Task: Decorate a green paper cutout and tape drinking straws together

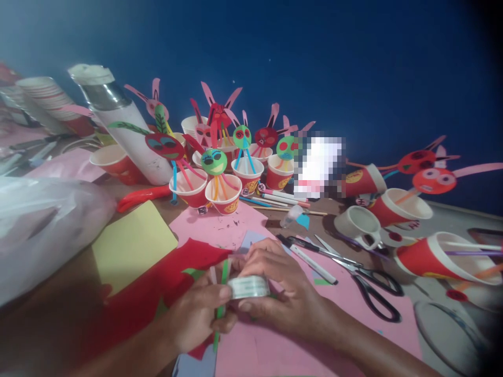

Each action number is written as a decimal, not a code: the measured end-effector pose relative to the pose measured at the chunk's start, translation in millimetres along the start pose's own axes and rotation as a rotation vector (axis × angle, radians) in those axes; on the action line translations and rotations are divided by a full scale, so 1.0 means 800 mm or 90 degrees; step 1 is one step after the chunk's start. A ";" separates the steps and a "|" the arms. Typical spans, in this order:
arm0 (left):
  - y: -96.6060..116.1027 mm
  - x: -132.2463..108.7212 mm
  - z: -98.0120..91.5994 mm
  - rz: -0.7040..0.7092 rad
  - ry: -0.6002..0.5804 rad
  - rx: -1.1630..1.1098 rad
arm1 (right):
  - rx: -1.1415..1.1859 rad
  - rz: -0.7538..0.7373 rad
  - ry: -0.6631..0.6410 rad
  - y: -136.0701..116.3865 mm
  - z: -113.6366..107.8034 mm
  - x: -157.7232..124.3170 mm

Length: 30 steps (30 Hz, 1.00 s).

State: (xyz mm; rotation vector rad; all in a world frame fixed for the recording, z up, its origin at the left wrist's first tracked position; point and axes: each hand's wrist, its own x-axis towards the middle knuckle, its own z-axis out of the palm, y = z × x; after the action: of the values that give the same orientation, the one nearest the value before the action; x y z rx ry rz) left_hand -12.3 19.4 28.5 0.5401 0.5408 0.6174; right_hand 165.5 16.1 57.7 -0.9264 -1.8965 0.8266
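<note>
Over the pink paper (243, 345), my two hands meet in front of me. My right hand (283, 285) is wrapped round a roll of clear tape (250, 287). Pinched upright in my left hand (198, 311) is a narrow green strip (225, 271), which looks like paper. The left thumb touches the near edge of the tape roll. Fingers hide part of the strip, and whether tape is stuck to it cannot be made out. Red paper (176, 275) with green scraps lies beneath and left of my left hand.
Black-handled scissors (363, 277) and a marker (314, 264) lie right of my hands. Several paper cups (223, 196) with paper faces on sticks stand behind. A white mug (356, 225), a flask (126, 131), yellow paper (133, 246) and a plastic bag (47, 230) surround the work.
</note>
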 end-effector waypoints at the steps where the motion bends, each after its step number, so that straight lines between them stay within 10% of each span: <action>1: 0.001 0.001 0.001 -0.001 -0.005 -0.007 | 0.007 -0.005 0.008 0.001 0.000 0.000; 30: -0.002 -0.001 0.003 -0.068 0.048 0.042 | -0.137 -0.012 -0.058 -0.006 0.001 0.000</action>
State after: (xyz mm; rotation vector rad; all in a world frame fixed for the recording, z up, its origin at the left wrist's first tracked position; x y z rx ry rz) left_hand -11.0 17.1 29.3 0.5474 0.6588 0.5208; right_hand 163.5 13.5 61.8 -1.0124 -2.1012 0.6718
